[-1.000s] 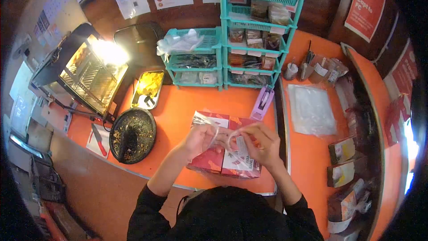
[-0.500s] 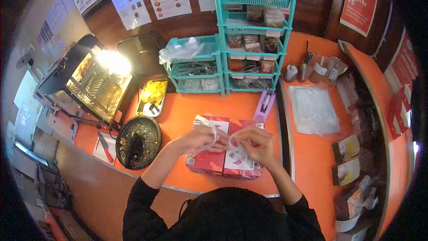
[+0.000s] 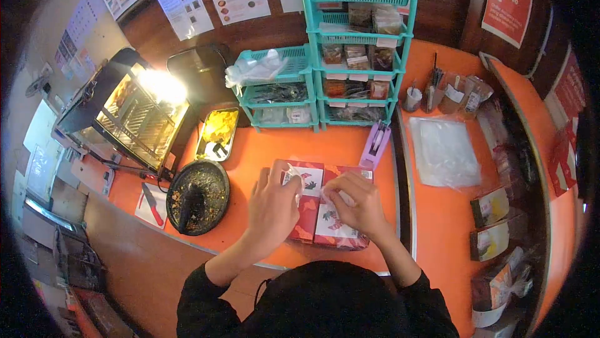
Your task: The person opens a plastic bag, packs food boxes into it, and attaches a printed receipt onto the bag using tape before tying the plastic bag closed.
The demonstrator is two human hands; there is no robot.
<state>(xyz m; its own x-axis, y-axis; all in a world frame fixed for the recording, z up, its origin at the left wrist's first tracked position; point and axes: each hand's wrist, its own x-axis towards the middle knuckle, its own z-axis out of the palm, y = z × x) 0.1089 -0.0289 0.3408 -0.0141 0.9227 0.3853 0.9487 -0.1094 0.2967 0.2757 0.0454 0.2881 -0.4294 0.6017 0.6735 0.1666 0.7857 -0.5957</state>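
Two red-and-white printed boxes (image 3: 337, 224) sit side by side on the orange counter below my hands, with thin clear plastic around them. My left hand (image 3: 274, 203) is raised over the left box, its fingers curled around a strip of the clear plastic bag (image 3: 304, 182). Over the right box, my right hand (image 3: 356, 200) pinches another bit of the same plastic between thumb and fingers. The fingertips of both hands face each other with a small gap, and the left hand covers part of the left box.
Left of the boxes are a stone mortar (image 3: 199, 197), a knife (image 3: 152, 205) and a metal tray (image 3: 217, 133) of yellow food. Teal basket racks (image 3: 359, 38) stand behind, beside a purple tape dispenser (image 3: 375, 144). Plastic sheets (image 3: 444, 152) lie right.
My left hand has turned more upright and pulled slightly left, away from the right hand, drawing the plastic. The right hand stays nearly in place, still pinching. The view shifted slightly.
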